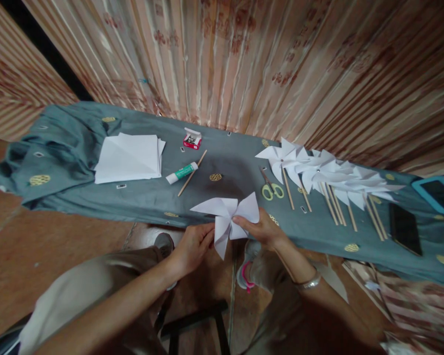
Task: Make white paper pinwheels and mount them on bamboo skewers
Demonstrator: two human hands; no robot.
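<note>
As it is held at the near edge of the table [148,201], the paper pinwheel [226,209] could spring open
Right hand [263,229] grips its centre under the thumb; left hand [193,247], fingers curled, pinches its lower-left side; a slipping thumb might free the folds

silver bracelet [311,281], beige trousers [92,282]

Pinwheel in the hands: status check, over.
Right hand holding paper pinwheel near its centre. Left hand at its left side, grip partly hidden. Pinwheel folded, fanned out. Nothing seen in the way; scissors apart from both hands.
</note>
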